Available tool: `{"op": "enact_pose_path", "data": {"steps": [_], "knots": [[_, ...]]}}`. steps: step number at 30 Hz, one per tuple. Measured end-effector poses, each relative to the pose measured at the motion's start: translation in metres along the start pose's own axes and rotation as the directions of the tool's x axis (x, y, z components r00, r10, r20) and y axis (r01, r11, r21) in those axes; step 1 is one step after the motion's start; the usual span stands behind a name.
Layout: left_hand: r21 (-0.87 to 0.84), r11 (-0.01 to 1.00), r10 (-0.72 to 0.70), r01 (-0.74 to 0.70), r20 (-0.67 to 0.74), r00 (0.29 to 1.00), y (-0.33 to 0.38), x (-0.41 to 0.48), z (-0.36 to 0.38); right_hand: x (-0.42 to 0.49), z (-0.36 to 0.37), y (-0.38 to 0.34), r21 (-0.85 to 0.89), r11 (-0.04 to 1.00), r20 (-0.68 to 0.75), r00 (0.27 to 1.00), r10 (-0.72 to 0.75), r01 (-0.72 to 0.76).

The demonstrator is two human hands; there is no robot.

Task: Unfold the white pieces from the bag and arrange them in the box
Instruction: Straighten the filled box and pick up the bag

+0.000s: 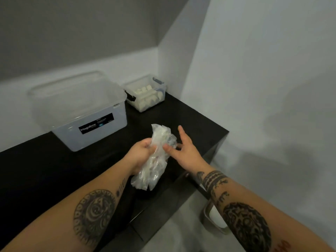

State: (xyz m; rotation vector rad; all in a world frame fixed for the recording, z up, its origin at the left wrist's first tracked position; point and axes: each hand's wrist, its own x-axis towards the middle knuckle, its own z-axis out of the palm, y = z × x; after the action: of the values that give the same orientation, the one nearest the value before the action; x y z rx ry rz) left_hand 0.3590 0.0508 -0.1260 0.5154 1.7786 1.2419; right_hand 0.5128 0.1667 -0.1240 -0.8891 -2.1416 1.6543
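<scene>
At the bottom of the frame two bare, tattooed forearms reach in from the lower left and lower right corners over a black tabletop (45, 170). Just right of the tabletop's edge, low in the frame, sits a grey-rimmed object (213, 221) that cannot be made out. At centre, the left hand (142, 152) has its fingers curled round the middle of a crumpled clear plastic bag (157, 164), gripping it from the left. The bag runs as a long bunch from below the left wrist up past the knuckles, with its top end sticking out above the hand. Pale contents show dimly through the plastic. The right hand (184, 149) is just beside the bag on its right, fingers straight and splayed. Its thumb tip lies against the bag's right side, and the longest finger points toward the upper part of the frame; it holds nothing curled in its grasp. Farther back, left of centre, a large clear lidded box (81, 106) with a black label stands on the tabletop. Beyond it, at upper centre near the wall corner, a small clear box (161, 91) with dark clips stands open, holding white pieces (145, 92) in rows, well apart from both hands. Grey and white walls (254, 70) rise behind.
</scene>
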Motion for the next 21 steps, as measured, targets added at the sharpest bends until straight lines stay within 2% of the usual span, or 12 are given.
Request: {"op": "enact_pose_path", "data": {"steps": [2, 4, 6, 8, 10, 12, 14, 16, 18, 21], "knots": [[0.077, 0.996, 0.026, -0.034, 0.097, 0.995, 0.003, 0.002, 0.023, -0.004, -0.021, 0.002, 0.141, 0.984, 0.019, 0.994, 0.108, -0.110], [0.094, 0.994, 0.033, -0.050, 0.175, 0.984, 0.004, 0.006, 0.044, -0.010, -0.037, 0.007, 0.090, 0.992, -0.025, 0.995, 0.093, -0.090], [0.071, 0.997, -0.016, -0.001, 0.236, 0.972, 0.004, 0.013, 0.062, -0.018, -0.054, 0.018, 0.081, 0.994, -0.170, 0.981, 0.092, -0.080], [0.057, 0.990, -0.140, 0.128, 0.350, 0.926, -0.001, 0.019, 0.078, -0.024, -0.072, 0.030, 0.125, 0.989, -0.347, 0.930, 0.123, -0.084], [0.132, 0.963, -0.270, 0.235, 0.455, 0.849, -0.010, 0.022, 0.096, -0.030, -0.092, 0.042, 0.052, 0.995, -0.497, 0.862, 0.101, -0.087], [0.130, 0.947, -0.318, 0.292, 0.491, 0.811, -0.019, 0.023, 0.120, -0.040, -0.107, 0.057, -0.106, 0.991, -0.556, 0.831, 0.013, -0.086], [-0.014, 0.927, -0.314, 0.374, 0.518, 0.796, -0.026, 0.026, 0.150, -0.049, -0.118, 0.079, -0.340, 0.938, -0.519, 0.845, -0.127, -0.067], [-0.165, 0.866, -0.312, 0.471, 0.557, 0.769, -0.033, 0.034, 0.180, -0.057, -0.124, 0.108, -0.531, 0.847, -0.398, 0.892, -0.216, -0.032], [-0.224, 0.814, -0.335, 0.536, 0.573, 0.748, -0.043, 0.042, 0.207, -0.068, -0.129, 0.136, -0.580, 0.814, -0.262, 0.953, -0.152, -0.029], [-0.187, 0.815, -0.400, 0.548, 0.502, 0.767, -0.071, 0.054, 0.238, -0.086, -0.137, 0.170, -0.598, 0.802, -0.064, 0.997, -0.046, -0.002]]}}
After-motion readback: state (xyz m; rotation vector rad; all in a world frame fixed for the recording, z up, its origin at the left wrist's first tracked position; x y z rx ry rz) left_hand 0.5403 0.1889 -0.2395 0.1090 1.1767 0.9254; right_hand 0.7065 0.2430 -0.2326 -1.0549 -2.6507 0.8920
